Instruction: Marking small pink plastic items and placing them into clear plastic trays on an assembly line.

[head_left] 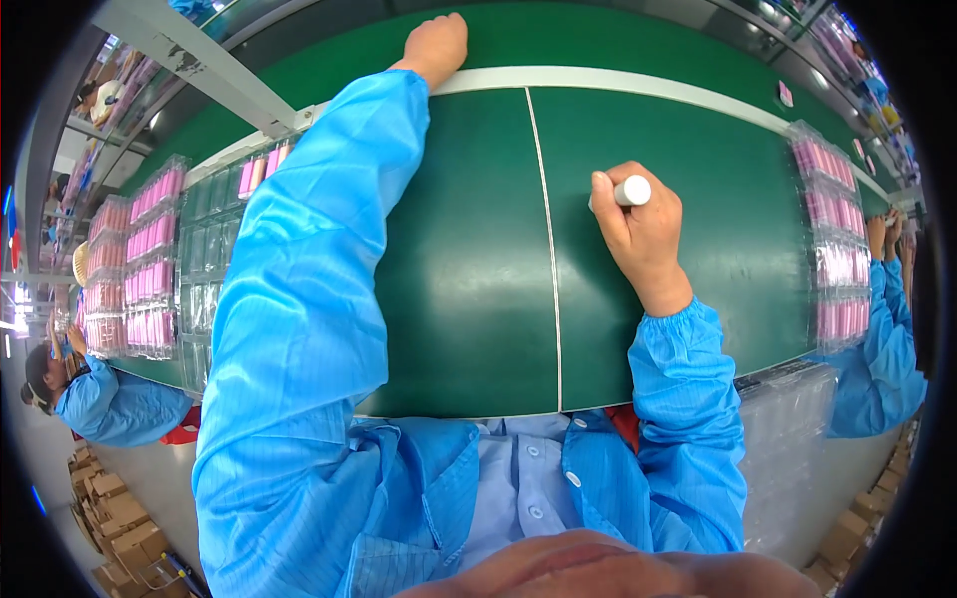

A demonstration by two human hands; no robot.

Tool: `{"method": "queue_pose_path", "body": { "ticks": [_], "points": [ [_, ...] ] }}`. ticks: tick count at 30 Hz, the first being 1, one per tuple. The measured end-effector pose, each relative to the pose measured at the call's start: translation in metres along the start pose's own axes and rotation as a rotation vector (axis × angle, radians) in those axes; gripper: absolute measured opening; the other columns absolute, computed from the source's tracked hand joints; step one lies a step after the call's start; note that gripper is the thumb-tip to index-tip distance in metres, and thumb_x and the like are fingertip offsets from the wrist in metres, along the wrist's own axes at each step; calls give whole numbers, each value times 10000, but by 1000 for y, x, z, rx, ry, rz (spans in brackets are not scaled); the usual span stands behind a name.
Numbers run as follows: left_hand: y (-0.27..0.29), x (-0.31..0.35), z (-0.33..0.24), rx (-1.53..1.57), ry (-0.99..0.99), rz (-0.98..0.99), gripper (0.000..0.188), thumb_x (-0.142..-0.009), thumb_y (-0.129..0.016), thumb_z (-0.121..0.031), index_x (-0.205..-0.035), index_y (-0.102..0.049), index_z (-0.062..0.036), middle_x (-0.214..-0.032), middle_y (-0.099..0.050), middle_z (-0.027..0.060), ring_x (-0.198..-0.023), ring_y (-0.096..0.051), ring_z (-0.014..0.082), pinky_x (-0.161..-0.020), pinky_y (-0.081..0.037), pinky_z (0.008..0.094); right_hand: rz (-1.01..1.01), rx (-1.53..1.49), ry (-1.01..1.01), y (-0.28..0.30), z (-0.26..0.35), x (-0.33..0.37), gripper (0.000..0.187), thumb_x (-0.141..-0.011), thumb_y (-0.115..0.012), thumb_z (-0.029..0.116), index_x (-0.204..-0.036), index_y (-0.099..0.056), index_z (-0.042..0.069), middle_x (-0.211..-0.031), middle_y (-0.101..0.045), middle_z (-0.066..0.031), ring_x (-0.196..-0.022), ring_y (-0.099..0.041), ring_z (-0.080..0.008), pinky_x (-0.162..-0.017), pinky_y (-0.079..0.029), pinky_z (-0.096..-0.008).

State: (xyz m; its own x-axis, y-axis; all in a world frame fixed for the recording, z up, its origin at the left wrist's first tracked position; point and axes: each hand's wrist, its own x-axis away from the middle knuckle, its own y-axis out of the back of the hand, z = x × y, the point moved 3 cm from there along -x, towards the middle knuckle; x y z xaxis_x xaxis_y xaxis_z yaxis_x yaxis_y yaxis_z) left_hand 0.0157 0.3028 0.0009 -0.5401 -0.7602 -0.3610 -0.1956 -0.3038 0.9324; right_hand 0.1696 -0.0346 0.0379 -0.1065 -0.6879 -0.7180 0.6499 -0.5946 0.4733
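My left hand point(436, 48) is stretched far forward over the green strip beyond the white rail. Its fingers are curled, and whatever they may hold is hidden from here. Over the right half of the green worktop point(469, 249), my right hand point(643, 234) is wrapped around a white cylinder point(633, 190). The cylinder's round end points up toward me; most of its body is hidden in the fist, so its exact kind cannot be made out.
Clear plastic trays with pink items point(152, 239) stand at the left, beside mostly unfilled trays point(207, 239). More pink-filled trays point(835, 229) line the right side. A white rail point(598, 78) crosses the far edge. A metal post point(199, 65) rises at left. Co-workers sit on both sides.
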Motion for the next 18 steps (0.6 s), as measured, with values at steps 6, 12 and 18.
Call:
{"method": "queue_pose_path", "body": {
  "ticks": [6, 12, 18],
  "points": [
    [48, 63, -83, 1352, 19, 46, 371, -994, -568, -189, -1331, -542, -35, -1195, -655, 73, -1065, -606, 154, -970, -464, 312, -126, -225, -294, 12, -12, -1, 189, -910, -657, 146, -774, -597, 29, -611, -597, -52, -544, -560, -135, -512, -437, -299],
    [74, 163, -159, 1696, -30, 372, 368, -958, -626, -99, -1308, -569, 1, -1188, -663, 71, -1082, -616, 133, -987, -465, 278, -272, -465, -427, 41, -34, -10, 273, -944, -635, 217, -745, -581, 39, -657, -613, -21, -573, -527, -71, -523, -413, -263],
    [71, 183, -164, 1410, -146, 394, 328, -951, -627, -101, -1276, -615, -57, -1122, -686, 45, -1035, -632, 128, -938, -497, 273, -247, -483, -353, 44, -15, -10, 277, -977, -529, 191, -736, -555, 56, -702, -592, -19, -626, -433, -58, -561, -309, -239]
  ]
}}
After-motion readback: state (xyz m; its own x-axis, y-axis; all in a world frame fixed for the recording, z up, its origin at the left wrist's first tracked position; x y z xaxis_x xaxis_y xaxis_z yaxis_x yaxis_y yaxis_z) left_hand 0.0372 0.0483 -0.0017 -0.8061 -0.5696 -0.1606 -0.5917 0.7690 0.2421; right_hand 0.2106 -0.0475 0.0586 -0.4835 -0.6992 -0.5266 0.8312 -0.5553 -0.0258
